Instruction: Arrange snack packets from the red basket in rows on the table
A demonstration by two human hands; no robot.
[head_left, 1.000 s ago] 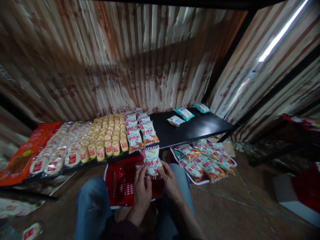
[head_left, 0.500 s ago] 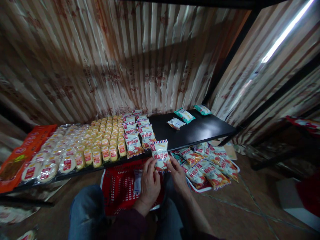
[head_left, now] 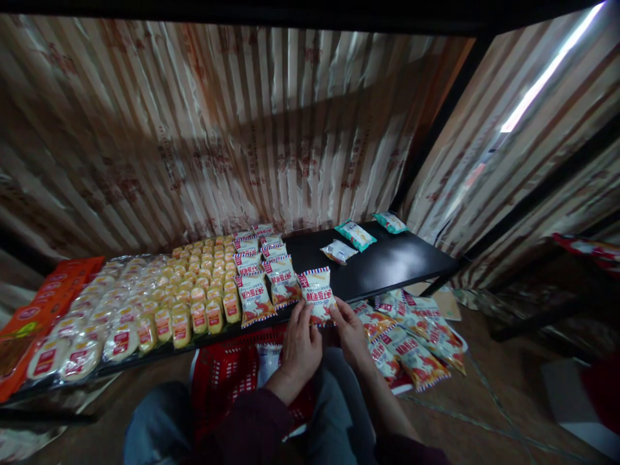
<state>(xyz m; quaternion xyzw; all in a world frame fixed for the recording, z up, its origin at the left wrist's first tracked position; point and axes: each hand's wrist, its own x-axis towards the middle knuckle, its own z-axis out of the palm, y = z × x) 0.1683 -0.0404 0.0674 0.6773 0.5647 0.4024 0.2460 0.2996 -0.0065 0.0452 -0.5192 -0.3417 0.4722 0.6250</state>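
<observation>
Between my two hands is a white, red and orange snack bag (head_left: 317,296) with striped ends, its printed front facing me. My left hand (head_left: 301,345) grips its lower left side, and my right hand (head_left: 352,332) grips its lower right side. The bag is at the front edge of the black shelf (head_left: 382,271). Just left of it, matching snack bags (head_left: 256,298) stand in two rows running back towards the curtain. Part of the bag's lower edge is behind my fingers.
Left along the shelf lie yellow wrapped cakes (head_left: 181,326), round wrapped cakes (head_left: 82,355) and an orange packet (head_left: 29,323). Farther right are green-and-white bags (head_left: 356,234) and a small pale packet (head_left: 339,252). Below are a red basket (head_left: 223,374) and a heap of snack bags (head_left: 411,349).
My hands and the held bag have shifted slightly right in view. The camera view has tilted a little, so the shelf appears lower. Both hands keep hold of the bag.
</observation>
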